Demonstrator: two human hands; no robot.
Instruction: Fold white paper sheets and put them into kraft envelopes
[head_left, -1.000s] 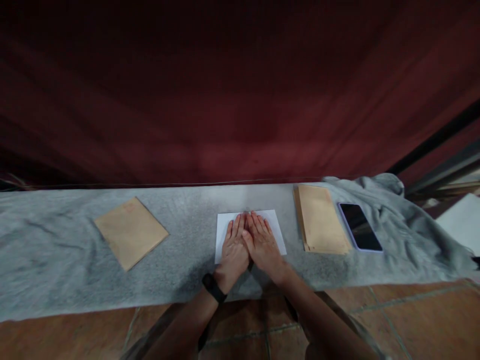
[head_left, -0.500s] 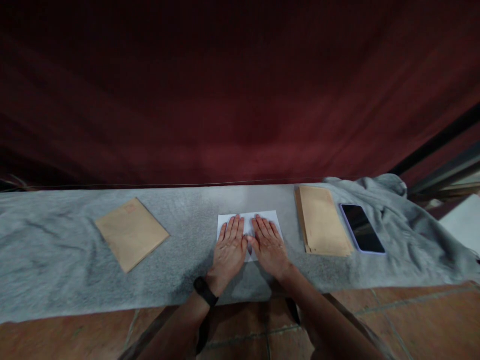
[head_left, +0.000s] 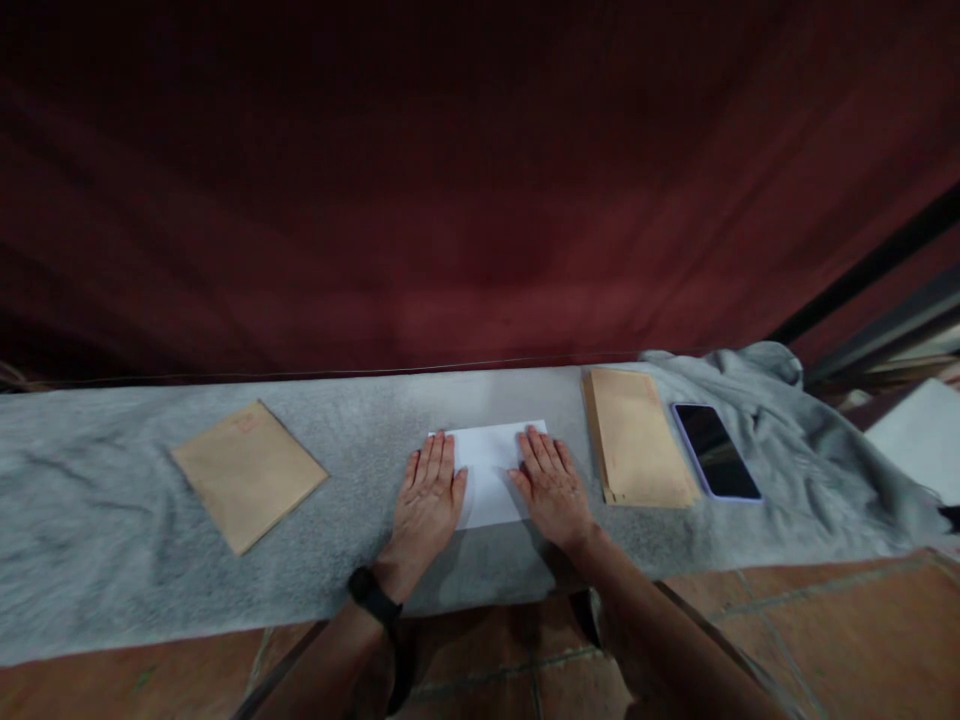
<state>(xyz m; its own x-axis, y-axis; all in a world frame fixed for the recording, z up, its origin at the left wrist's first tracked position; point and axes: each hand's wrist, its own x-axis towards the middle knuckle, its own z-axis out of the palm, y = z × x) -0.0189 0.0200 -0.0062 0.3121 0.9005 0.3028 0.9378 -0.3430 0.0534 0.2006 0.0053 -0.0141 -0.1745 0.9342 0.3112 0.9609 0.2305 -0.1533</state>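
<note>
A white sheet of paper (head_left: 491, 475) lies flat on the grey cloth in front of me. On its left side rests my left hand (head_left: 429, 495), palm down with the fingers stretched out; a black band (head_left: 373, 597) is around that wrist. My right hand (head_left: 553, 487) lies flat over the paper's right side, fingers extended and thumb pointing inward. Both hands press from above and grip nothing. Between them the middle of the paper shows, while its side edges are mostly covered.
A brown envelope (head_left: 251, 475) lies at an angle on the left. To the right are a stack of brown envelopes (head_left: 637, 440) and a phone in a purple case (head_left: 716, 452). Grey cloth (head_left: 360, 430) covers the narrow surface, bunched at right; a dark red curtain (head_left: 465, 250) hangs behind.
My hands have slid apart across the paper, the left one outward to the left and the right one slightly right, uncovering its middle. The view has shifted slightly.
</note>
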